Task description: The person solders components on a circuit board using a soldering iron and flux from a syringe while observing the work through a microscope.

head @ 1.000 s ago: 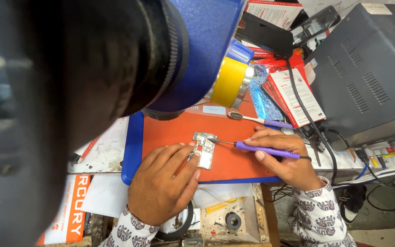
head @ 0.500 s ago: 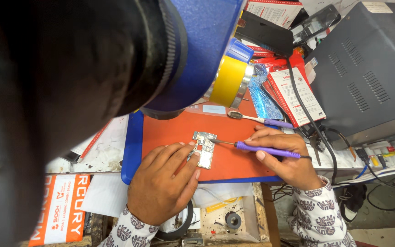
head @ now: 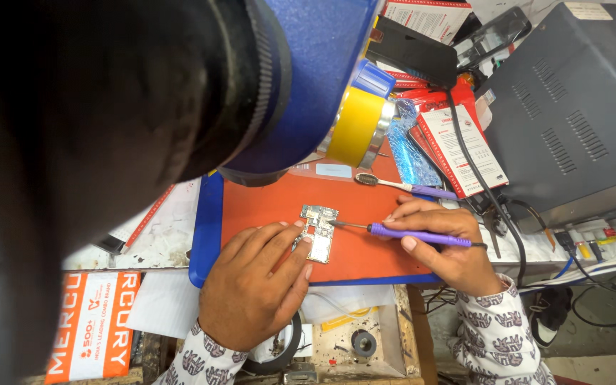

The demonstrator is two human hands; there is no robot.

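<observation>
A small circuit board (head: pixel 319 229) lies on an orange work mat (head: pixel 365 207) with a blue border. My left hand (head: pixel 258 281) rests flat on the mat, its fingertips pressing the board's left edge. My right hand (head: pixel 443 242) grips a purple-handled screwdriver (head: pixel 408 234), whose thin metal tip touches the board's upper right part. A large black and blue microscope head (head: pixel 180 93) hangs over the mat and hides its upper left part.
A toothbrush with a purple handle (head: pixel 408 187) lies behind the board. Red and white packets (head: pixel 458 146), a black cable (head: pixel 490 192) and a grey metal case (head: pixel 572 107) crowd the right. An orange and white box (head: pixel 94 324) sits at the lower left.
</observation>
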